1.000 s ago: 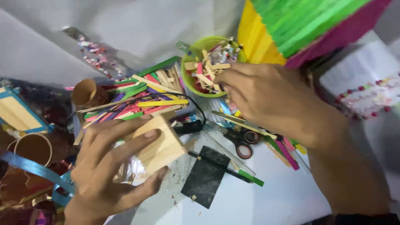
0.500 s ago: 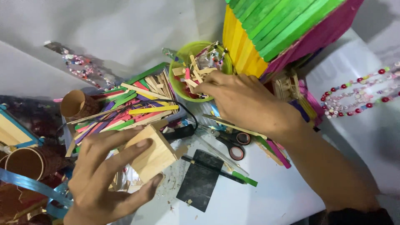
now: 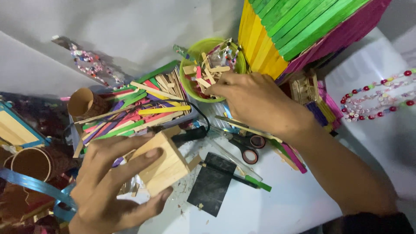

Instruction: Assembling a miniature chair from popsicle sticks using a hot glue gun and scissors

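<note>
My left hand (image 3: 110, 182) grips a small box of plain craft sticks (image 3: 164, 164), holding it against the white table near the front left. My right hand (image 3: 255, 102) reaches into a green bowl (image 3: 197, 52) filled with short stick pieces and beads, its fingertips pinched on the pieces at the bowl's near edge. Whether a piece is held between the fingers I cannot tell.
A tray of coloured craft sticks (image 3: 138, 110) lies left of the bowl. A green, yellow and pink stick house (image 3: 303, 30) stands at the back right. Scissors (image 3: 247, 147), a black card (image 3: 212, 184), a glue gun (image 3: 188, 135), cardboard tubes (image 3: 84, 104), blue ribbon (image 3: 39, 186) and bead strings (image 3: 377, 97) surround the hands.
The view has shifted, so everything sits lower in frame. My right hand stays at the green bowl, picking among the pieces. My left hand keeps its hold on the stick box.
</note>
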